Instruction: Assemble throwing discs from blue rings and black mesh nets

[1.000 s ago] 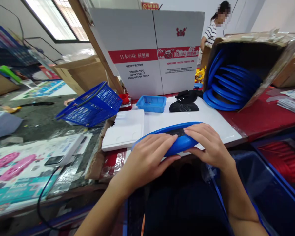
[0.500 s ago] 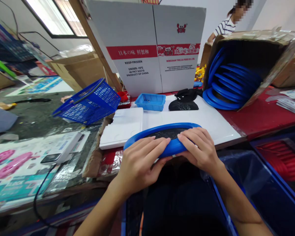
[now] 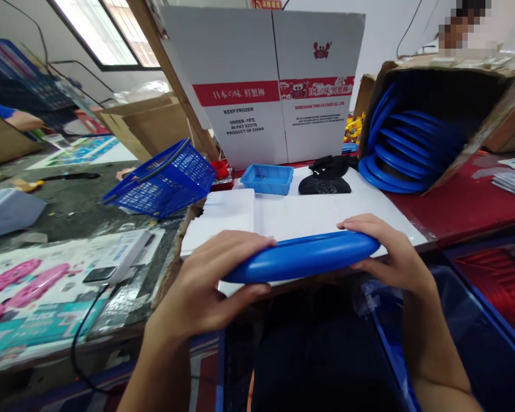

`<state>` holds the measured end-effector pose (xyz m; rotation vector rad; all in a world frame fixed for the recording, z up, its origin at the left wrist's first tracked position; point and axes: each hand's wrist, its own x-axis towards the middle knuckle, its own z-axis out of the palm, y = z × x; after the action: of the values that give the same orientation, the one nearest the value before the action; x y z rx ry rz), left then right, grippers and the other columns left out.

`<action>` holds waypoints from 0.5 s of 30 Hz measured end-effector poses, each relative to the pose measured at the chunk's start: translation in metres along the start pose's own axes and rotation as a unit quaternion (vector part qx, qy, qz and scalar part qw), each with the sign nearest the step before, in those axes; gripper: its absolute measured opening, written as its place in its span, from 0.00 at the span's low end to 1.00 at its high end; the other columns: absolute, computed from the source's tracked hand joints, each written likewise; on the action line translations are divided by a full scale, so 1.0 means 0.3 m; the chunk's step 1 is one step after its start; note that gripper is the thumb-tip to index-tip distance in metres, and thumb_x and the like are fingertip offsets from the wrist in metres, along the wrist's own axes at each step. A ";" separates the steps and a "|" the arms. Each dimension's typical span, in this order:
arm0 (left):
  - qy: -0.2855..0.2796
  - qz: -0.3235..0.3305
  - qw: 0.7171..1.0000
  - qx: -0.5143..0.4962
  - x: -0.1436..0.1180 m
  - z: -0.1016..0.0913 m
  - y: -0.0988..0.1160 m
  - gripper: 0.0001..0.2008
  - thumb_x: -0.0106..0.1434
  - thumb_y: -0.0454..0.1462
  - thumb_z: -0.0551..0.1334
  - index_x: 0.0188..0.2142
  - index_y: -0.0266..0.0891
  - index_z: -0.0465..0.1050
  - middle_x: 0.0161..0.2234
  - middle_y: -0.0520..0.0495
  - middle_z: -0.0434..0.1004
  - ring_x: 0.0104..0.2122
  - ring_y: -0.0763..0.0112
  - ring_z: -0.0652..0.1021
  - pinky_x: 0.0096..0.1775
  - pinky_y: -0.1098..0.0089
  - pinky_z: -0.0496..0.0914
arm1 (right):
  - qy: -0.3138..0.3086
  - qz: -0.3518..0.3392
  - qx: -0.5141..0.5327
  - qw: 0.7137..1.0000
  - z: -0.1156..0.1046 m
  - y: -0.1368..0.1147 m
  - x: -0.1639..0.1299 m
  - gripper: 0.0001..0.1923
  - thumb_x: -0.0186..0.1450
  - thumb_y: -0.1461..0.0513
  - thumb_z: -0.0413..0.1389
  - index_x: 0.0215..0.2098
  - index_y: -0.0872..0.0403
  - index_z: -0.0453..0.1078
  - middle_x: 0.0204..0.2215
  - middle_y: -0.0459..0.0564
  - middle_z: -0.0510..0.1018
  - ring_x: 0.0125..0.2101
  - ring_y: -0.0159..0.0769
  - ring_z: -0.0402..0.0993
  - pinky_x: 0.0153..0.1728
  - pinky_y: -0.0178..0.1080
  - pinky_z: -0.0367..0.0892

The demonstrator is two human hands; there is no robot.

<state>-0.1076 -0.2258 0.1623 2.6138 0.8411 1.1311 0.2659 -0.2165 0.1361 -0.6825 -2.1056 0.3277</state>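
Note:
A smooth blue plastic ring (image 3: 304, 257) is held nearly edge-on above the front edge of the white board (image 3: 309, 214). My left hand (image 3: 210, 286) grips its left end, fingers over the top and thumb underneath. On the right end, my right hand (image 3: 390, 252) has its fingers above and its thumb below. The inside of the ring is mostly hidden at this angle. Behind it on the board lie black fabric-like pieces (image 3: 325, 185) with a speckled surface, beside a shallow light-blue tray (image 3: 266, 179) holding something small.
A carton (image 3: 476, 149) lying open on its side holds several blue rings (image 3: 403, 151). A white printed box (image 3: 249, 131) stands behind the board. At left are a tilted blue basket (image 3: 163, 186) and a small white box (image 3: 120, 257). Another person (image 3: 459, 28) is at upper right.
The ring has tipped, so its outer edge now faces me and the dark middle is out of sight. My hands have moved apart to its two ends.

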 end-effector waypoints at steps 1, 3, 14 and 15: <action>-0.020 0.022 0.999 0.022 0.020 -0.003 0.033 0.32 0.68 0.42 0.74 0.69 0.45 0.72 0.57 0.40 0.85 0.55 0.50 0.84 0.58 0.55 0.77 | -0.002 -0.007 -0.003 1.000 0.002 -0.010 0.000 0.34 0.72 0.56 0.69 0.73 0.46 0.67 0.60 0.57 0.81 0.61 0.53 0.78 0.62 0.55 0.74; -0.038 0.048 0.997 0.050 0.039 -0.001 0.070 0.32 0.68 0.43 0.74 0.69 0.44 0.71 0.55 0.39 0.86 0.53 0.50 0.85 0.56 0.56 0.79 | -0.001 -0.016 -0.003 1.000 0.006 -0.031 -0.009 0.35 0.71 0.54 0.69 0.73 0.47 0.67 0.60 0.58 0.81 0.60 0.54 0.78 0.61 0.57 0.75; 0.044 0.037 0.996 0.068 0.010 0.106 0.080 0.25 0.71 0.43 0.70 0.65 0.43 0.75 0.52 0.41 0.88 0.47 0.54 0.88 0.51 0.57 0.82 | 0.145 -0.035 -0.125 0.981 0.116 -0.116 -0.048 0.27 0.74 0.58 0.65 0.69 0.51 0.72 0.50 0.58 0.85 0.48 0.55 0.82 0.49 0.58 0.79; 0.061 0.036 0.995 0.067 0.010 0.111 0.086 0.24 0.71 0.42 0.71 0.64 0.43 0.75 0.51 0.41 0.88 0.47 0.54 0.88 0.53 0.56 0.81 | 0.155 -0.037 -0.127 0.979 0.122 -0.119 -0.043 0.26 0.74 0.57 0.64 0.69 0.50 0.72 0.49 0.58 0.85 0.48 0.55 0.82 0.49 0.58 0.78</action>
<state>-0.0711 -0.2434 0.1504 2.7254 0.8834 1.3094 0.2298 -0.2523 0.1226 -0.7479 -1.8828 -0.0877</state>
